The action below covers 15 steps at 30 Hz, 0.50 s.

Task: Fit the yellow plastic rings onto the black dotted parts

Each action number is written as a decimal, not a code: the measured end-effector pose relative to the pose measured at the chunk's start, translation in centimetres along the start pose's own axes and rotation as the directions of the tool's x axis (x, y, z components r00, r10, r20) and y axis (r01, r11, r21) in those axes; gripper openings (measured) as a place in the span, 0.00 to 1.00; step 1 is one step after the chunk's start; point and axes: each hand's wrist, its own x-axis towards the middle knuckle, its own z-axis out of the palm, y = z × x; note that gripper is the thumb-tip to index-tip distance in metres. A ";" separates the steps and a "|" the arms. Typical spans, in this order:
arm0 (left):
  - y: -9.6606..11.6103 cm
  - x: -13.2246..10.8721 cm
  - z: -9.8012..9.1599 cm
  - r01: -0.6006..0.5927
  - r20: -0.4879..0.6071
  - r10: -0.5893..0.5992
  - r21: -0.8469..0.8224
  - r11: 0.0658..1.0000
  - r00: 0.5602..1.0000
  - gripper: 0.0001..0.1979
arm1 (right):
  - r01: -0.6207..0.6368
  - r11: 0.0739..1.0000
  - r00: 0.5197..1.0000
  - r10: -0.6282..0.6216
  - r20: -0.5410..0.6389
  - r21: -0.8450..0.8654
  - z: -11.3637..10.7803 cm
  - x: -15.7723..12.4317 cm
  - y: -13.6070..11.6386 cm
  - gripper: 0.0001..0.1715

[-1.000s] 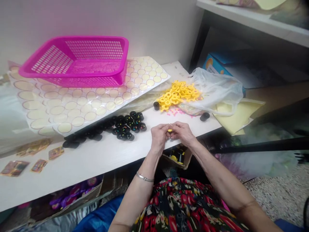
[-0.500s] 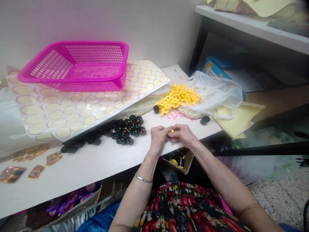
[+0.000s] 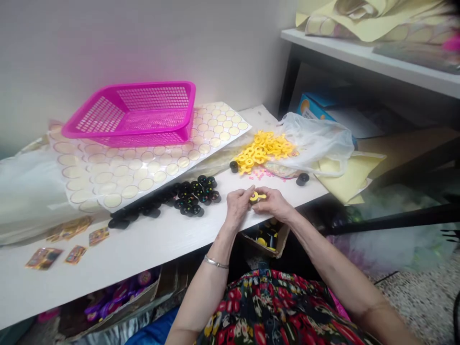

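Close together over the table's front edge, my left hand [image 3: 237, 205] and my right hand [image 3: 272, 203] are both closed on a small yellow plastic piece [image 3: 256, 196] with a round end and a short arm. Something dark shows just under it, partly hidden by the fingers. Beyond the hands lies a pile of similar yellow plastic pieces [image 3: 265, 149]. Small pink bits [image 3: 266, 173] are scattered before the pile. One black round cap [image 3: 234, 166] stands at its left and another black cap [image 3: 303, 179] to the right. A cluster of black caps [image 3: 197, 194], some with coloured specks inside, sits left of my hands.
A pink basket [image 3: 129, 136] stands on sheets of round stickers [image 3: 143, 184] at the back left. Printed cards [image 3: 43, 258] lie at the left. A clear plastic bag [image 3: 319, 139] is at the right, near a shelf [image 3: 345, 50]. Below the edge is an open carton [image 3: 282, 242].
The yellow piece shows more plainly between my hands, its arm pointing right. My view has shifted a little, so the table things appear lower and the left ones further right.
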 end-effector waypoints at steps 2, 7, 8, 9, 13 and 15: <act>-0.1 -0.2 -0.2 -0.014 0.006 0.014 0.002 1.000 1.000 0.24 | 0.041 0.997 0.998 -0.038 -0.053 0.058 -0.2 -0.6 0.2 0.35; 0.1 -1.1 -0.8 -0.037 0.074 0.041 -0.049 0.998 0.996 0.27 | 0.068 0.997 0.987 -0.061 -0.152 0.043 -0.8 -0.9 1.0 0.21; 0.2 -1.3 -0.7 -0.043 0.091 0.047 -0.052 0.998 0.995 0.31 | 0.070 0.998 0.986 -0.068 -0.153 0.009 -0.8 -0.8 1.0 0.19; 0.2 -1.5 -0.6 -0.050 0.109 0.057 -0.059 0.997 0.992 0.31 | 0.076 0.997 0.985 -0.079 -0.155 -0.029 -0.9 -0.8 1.0 0.18; -0.2 -1.7 0.0 -0.139 0.125 0.148 -0.079 0.987 0.981 0.20 | 0.200 0.949 0.965 -0.234 -0.121 -0.242 -1.2 -1.2 0.2 0.13; -0.6 -1.6 0.2 -0.237 0.127 0.237 -0.017 0.971 0.963 0.18 | 0.316 0.879 0.938 -0.347 -0.025 -0.357 -1.4 -1.3 -0.5 0.10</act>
